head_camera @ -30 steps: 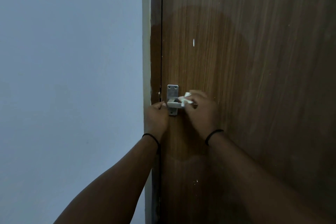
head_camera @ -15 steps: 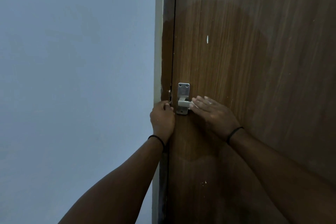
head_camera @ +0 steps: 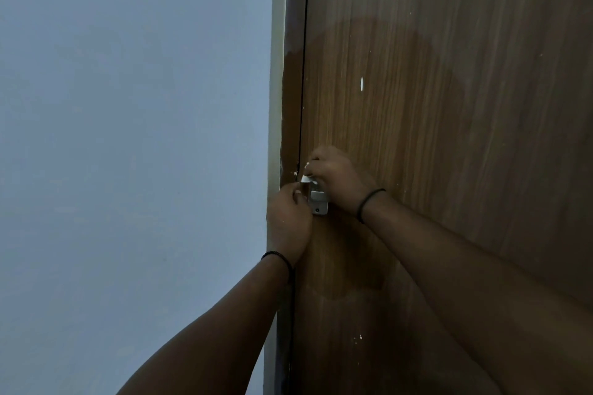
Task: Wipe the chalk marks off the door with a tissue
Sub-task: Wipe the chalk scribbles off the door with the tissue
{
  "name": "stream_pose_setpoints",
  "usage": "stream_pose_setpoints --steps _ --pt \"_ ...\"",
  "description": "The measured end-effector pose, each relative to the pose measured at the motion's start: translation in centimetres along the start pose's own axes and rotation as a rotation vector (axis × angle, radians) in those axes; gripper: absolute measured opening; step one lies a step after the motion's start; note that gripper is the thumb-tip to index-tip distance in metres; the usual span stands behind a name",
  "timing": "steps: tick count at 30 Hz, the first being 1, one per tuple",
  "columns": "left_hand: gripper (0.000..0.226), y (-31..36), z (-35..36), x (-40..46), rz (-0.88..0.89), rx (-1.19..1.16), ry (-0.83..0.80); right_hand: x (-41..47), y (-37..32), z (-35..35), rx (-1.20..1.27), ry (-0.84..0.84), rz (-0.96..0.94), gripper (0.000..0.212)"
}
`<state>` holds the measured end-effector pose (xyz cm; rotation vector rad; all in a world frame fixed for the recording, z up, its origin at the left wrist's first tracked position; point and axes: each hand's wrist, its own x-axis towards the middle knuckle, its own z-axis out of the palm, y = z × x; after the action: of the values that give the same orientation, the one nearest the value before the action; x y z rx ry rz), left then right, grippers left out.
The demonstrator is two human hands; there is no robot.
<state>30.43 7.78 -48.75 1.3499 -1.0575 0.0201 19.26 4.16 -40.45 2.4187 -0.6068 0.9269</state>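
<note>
- Right hand (head_camera: 337,176) pinches the tissue (head_camera: 307,177) against the latch (head_camera: 318,199) at the door's (head_camera: 449,138) left edge; left hand (head_camera: 288,218), curled, steadies the latch.
- Risk: tissue snags and tears on metal.
- Risk: the white mark (head_camera: 361,84) higher up gets missed.

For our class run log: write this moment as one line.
right hand: holds tissue at latch | left hand: at door edge

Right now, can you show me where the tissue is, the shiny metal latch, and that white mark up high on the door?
tissue (head_camera: 307,177): head view, white bit showing under the right hand's fingers.
metal latch (head_camera: 319,199): head view, lower plate.
white mark (head_camera: 362,84): head view, middle of the streak.
</note>
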Motion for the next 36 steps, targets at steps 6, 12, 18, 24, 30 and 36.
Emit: stream_pose_setpoints --steps 6,12,18,24,30,36 --pt "0.027 0.1 -0.6 -0.4 0.22 0.05 0.074 -0.1 2.8 0.5 -0.066 -0.088 0.002 0.018" --pt "0.035 2.7 0.7 -0.6 0.411 0.11 -0.012 -5.5 7.4 -4.6 0.048 0.284 0.219 0.018" --pt "0.035 6.7 3.6 -0.8 0.505 0.116 -0.002 -3.6 11.0 -11.2 -0.237 0.401 0.103 0.023" --pt "0.035 7.5 5.3 -0.2 0.525 0.133 0.013 -1.2 14.7 -11.2 -0.43 0.116 0.124 0.045" --pt "0.034 6.3 5.4 -0.3 0.488 0.116 0.031 -11.5 16.6 -5.7 -0.372 0.299 0.489 0.057" --pt "0.037 3.5 4.9 -3.0 0.464 0.126 0.003 -24.3 6.1 7.9 -0.269 0.199 0.606 0.063"
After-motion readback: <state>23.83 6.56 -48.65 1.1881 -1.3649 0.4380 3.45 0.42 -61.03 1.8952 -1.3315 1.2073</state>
